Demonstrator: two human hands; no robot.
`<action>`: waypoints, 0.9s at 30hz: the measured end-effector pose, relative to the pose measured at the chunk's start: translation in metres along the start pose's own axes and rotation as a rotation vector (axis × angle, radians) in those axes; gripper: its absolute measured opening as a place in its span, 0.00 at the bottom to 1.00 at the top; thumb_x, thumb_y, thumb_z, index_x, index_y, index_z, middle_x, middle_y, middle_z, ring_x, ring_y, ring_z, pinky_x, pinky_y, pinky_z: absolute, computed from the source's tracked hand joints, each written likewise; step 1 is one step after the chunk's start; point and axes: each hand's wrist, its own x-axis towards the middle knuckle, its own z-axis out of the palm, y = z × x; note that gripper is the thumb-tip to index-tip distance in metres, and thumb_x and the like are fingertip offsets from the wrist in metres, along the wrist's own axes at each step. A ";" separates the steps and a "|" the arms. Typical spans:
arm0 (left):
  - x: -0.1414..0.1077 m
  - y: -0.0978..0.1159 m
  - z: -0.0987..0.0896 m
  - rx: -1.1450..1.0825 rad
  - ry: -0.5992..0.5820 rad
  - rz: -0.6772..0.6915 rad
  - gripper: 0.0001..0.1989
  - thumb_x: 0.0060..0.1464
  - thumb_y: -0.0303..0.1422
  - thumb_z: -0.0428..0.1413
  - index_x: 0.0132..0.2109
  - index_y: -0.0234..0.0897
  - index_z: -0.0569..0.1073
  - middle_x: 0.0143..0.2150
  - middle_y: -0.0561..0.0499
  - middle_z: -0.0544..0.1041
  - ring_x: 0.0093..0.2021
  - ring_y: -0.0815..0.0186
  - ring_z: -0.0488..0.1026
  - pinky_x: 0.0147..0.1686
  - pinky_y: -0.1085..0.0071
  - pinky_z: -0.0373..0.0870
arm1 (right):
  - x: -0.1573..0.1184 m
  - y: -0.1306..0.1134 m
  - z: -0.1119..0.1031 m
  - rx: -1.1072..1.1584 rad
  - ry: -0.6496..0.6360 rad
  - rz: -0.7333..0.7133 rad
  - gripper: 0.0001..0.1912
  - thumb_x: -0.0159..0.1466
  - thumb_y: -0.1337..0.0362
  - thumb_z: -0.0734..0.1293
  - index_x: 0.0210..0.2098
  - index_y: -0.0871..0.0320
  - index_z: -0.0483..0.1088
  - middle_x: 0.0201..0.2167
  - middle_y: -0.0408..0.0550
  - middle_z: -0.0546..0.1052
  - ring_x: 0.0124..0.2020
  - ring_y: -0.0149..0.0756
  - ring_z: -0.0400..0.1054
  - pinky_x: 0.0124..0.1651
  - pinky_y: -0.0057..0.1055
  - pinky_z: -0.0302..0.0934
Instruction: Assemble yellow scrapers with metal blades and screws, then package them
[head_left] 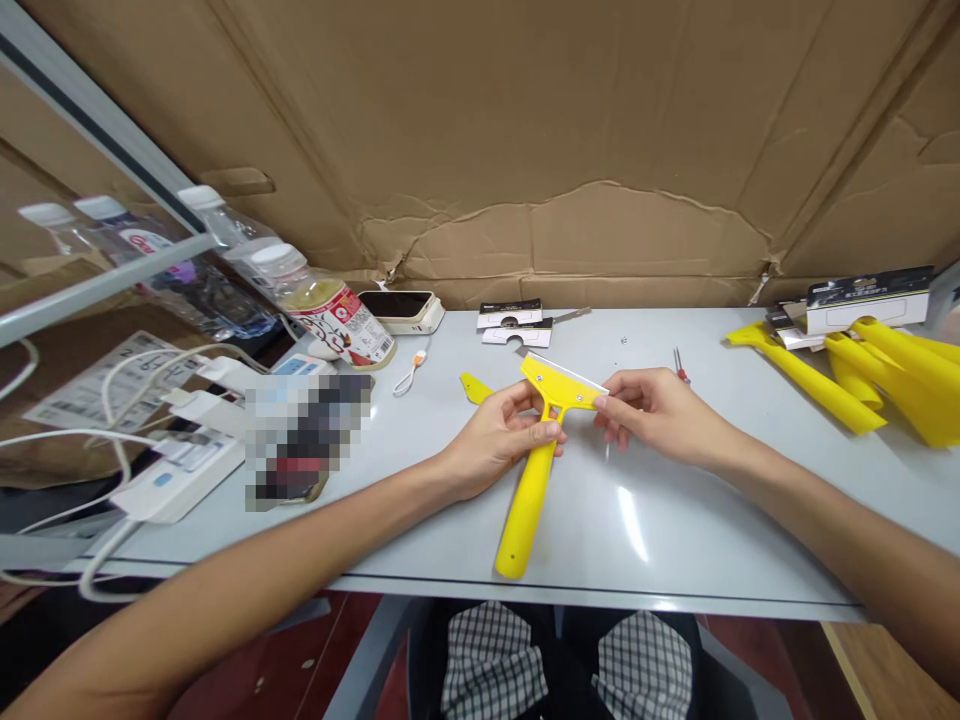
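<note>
We Hold a Yellow Scraper [525,510]

Our left hand [487,445] wraps around the scraper's neck. Our right hand [651,405] pinches the right end of its wide head. The scraper is over the table [690,530], its handle pointing toward us. Two screws [579,398] dot the head, and a thin strip [571,371] runs along its top.

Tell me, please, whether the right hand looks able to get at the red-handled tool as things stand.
Probably yes: the red-handled tool lies just beyond the right hand, with nothing visible between, though that hand would first need to let go of the yellow scraper.
</note>
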 end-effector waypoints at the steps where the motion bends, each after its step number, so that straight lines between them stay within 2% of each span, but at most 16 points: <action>1: 0.000 0.000 -0.001 0.002 -0.006 -0.007 0.19 0.52 0.35 0.74 0.47 0.35 0.77 0.41 0.50 0.75 0.35 0.66 0.79 0.39 0.64 0.79 | 0.000 -0.001 -0.001 0.016 0.002 -0.005 0.16 0.66 0.51 0.75 0.35 0.57 0.77 0.28 0.47 0.82 0.25 0.32 0.74 0.32 0.33 0.71; 4: 0.001 0.002 -0.006 0.006 -0.051 -0.069 0.18 0.57 0.37 0.71 0.50 0.35 0.79 0.45 0.46 0.78 0.39 0.62 0.81 0.44 0.60 0.79 | 0.000 -0.003 -0.006 0.073 0.063 -0.012 0.20 0.65 0.47 0.76 0.33 0.58 0.76 0.29 0.50 0.83 0.25 0.32 0.74 0.34 0.33 0.70; 7: 0.001 0.005 -0.011 0.064 -0.155 -0.168 0.16 0.60 0.36 0.69 0.52 0.34 0.81 0.47 0.41 0.82 0.44 0.57 0.82 0.49 0.57 0.77 | 0.001 -0.004 -0.011 0.124 0.154 -0.017 0.22 0.62 0.45 0.77 0.32 0.58 0.76 0.31 0.51 0.83 0.26 0.34 0.75 0.34 0.34 0.70; 11: 0.000 0.009 -0.015 0.099 -0.281 -0.223 0.16 0.62 0.35 0.68 0.55 0.34 0.81 0.51 0.38 0.84 0.47 0.59 0.81 0.53 0.59 0.74 | 0.003 -0.002 -0.015 0.258 0.177 -0.034 0.20 0.63 0.48 0.78 0.33 0.59 0.77 0.32 0.49 0.82 0.28 0.32 0.75 0.36 0.34 0.72; 13: 0.000 0.009 -0.015 0.072 -0.285 -0.208 0.18 0.60 0.36 0.70 0.55 0.36 0.82 0.51 0.40 0.84 0.48 0.61 0.81 0.53 0.61 0.74 | 0.003 -0.001 -0.014 0.315 0.166 -0.037 0.19 0.64 0.49 0.78 0.33 0.59 0.77 0.32 0.49 0.82 0.28 0.32 0.75 0.37 0.34 0.73; 17: -0.002 0.007 -0.012 0.116 -0.195 -0.142 0.22 0.52 0.39 0.75 0.51 0.35 0.83 0.46 0.45 0.84 0.45 0.64 0.80 0.49 0.67 0.73 | 0.002 -0.001 -0.010 0.348 0.144 0.044 0.16 0.63 0.52 0.78 0.39 0.58 0.78 0.34 0.52 0.83 0.31 0.38 0.77 0.34 0.36 0.76; 19: -0.004 0.006 -0.009 0.169 -0.160 -0.155 0.24 0.52 0.40 0.75 0.51 0.34 0.82 0.39 0.47 0.83 0.38 0.66 0.79 0.42 0.68 0.73 | 0.002 -0.001 -0.006 0.323 0.095 0.080 0.16 0.62 0.54 0.78 0.41 0.58 0.79 0.37 0.55 0.84 0.33 0.41 0.78 0.33 0.38 0.77; 22: -0.008 0.004 -0.002 0.193 -0.118 -0.191 0.23 0.53 0.41 0.73 0.51 0.34 0.79 0.32 0.51 0.80 0.30 0.67 0.77 0.33 0.69 0.71 | 0.000 -0.002 0.000 0.273 -0.037 0.052 0.15 0.63 0.53 0.77 0.41 0.59 0.81 0.40 0.56 0.84 0.34 0.42 0.79 0.31 0.37 0.76; 27: -0.004 -0.001 0.009 0.173 -0.048 -0.117 0.23 0.53 0.41 0.73 0.49 0.35 0.75 0.34 0.50 0.81 0.31 0.65 0.80 0.35 0.66 0.74 | -0.001 -0.006 0.006 0.273 -0.253 0.008 0.19 0.66 0.51 0.76 0.48 0.59 0.82 0.40 0.54 0.84 0.38 0.40 0.79 0.35 0.34 0.76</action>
